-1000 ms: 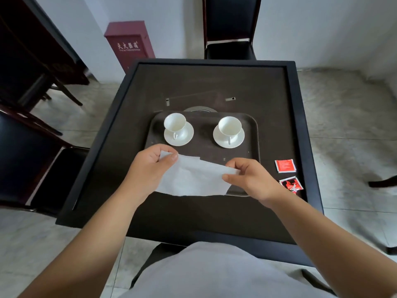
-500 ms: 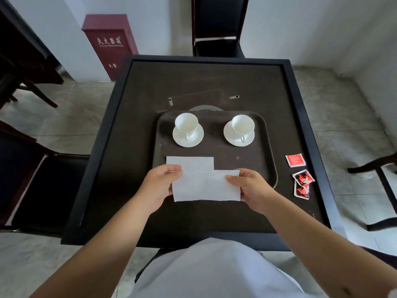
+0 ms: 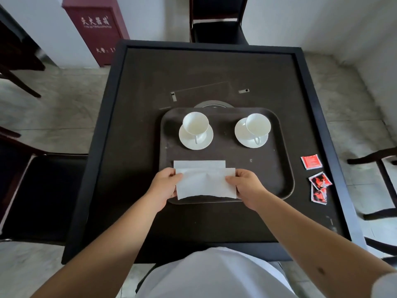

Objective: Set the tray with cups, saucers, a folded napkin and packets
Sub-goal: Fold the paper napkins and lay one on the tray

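- The left hand (image 3: 164, 186) is pinching the left edge of the white napkin (image 3: 206, 182), thumb lying on top and the other fingers curled underneath.
- The right hand (image 3: 247, 186) is gripping the napkin's right edge in the same way, thumb on top.
- The napkin is lying between the two hands, folded unevenly so that a back layer is showing as a strip beyond the front one, and its near edge is bowing up slightly over the front of the tray (image 3: 279, 168).
- Beyond the left hand, a white cup (image 3: 195, 123) is standing on its saucer (image 3: 196, 138) at the back of the tray, handle pointing toward the person.
- Beyond the right hand, a second cup (image 3: 257, 124) is sitting on a second saucer (image 3: 247, 136), also handle forward.
- To the right of the right hand, off the tray, three red packets (image 3: 319, 179) are lying on the dark table (image 3: 133, 147); the two nearer ones are overlapping.
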Tool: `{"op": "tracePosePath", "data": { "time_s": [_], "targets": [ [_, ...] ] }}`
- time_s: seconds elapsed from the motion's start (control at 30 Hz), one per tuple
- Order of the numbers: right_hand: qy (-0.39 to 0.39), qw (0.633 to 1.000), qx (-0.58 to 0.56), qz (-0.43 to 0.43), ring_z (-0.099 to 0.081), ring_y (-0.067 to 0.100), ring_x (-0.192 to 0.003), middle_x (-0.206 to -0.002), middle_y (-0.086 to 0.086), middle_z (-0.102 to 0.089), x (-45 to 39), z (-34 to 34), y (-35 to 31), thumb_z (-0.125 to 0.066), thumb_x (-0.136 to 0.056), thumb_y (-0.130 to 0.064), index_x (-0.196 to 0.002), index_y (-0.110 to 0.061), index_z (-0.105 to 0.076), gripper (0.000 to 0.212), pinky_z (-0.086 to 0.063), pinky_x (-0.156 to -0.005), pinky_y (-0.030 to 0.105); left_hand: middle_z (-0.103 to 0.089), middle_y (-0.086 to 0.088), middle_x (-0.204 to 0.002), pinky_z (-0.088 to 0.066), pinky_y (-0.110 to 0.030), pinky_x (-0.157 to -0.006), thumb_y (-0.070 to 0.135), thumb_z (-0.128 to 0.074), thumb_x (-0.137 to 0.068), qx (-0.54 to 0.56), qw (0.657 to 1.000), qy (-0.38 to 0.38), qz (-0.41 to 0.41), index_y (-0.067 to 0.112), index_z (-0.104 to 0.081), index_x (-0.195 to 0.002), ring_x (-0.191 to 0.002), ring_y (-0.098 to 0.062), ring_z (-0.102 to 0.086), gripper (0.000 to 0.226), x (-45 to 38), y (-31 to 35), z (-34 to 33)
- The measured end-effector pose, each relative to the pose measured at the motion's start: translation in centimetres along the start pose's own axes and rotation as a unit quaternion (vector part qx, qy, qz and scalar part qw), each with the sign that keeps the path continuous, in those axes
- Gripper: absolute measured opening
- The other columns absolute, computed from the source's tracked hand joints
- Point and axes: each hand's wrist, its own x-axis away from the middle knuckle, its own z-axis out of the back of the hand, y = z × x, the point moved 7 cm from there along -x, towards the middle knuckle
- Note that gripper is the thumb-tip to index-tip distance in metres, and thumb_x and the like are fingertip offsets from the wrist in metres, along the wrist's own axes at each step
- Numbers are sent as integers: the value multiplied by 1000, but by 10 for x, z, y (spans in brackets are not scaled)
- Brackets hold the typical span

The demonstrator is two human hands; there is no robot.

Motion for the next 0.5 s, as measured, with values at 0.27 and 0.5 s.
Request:
{"op": "tracePosePath", "data": {
  "time_s": [0.27, 0.5],
  "targets": [
    [76, 978, 193, 24, -67, 24, -87, -96, 0, -71, -44, -5, -8, -59, -92, -16, -99, -22, -68, 13, -61, -72, 41, -66, 0, -95, -52, -31, -63, 27, -59, -93, -186, 978, 44, -81, 22, -58, -104, -86, -19, -64, 11, -34, 13, 4],
    [116, 968, 219, 46, -63, 19, -90, -97, -3, -67, -57, -6, -9, -60, -91, -16, -109, -20, -64, 19, -51, -71, 28, -62, 5, -105, -45, -20, -63, 21, -60, -94, -227, 967, 76, -83, 21, -56, -123, -95, -12, -59, 29, -52, 12, 10]
  ]
}}
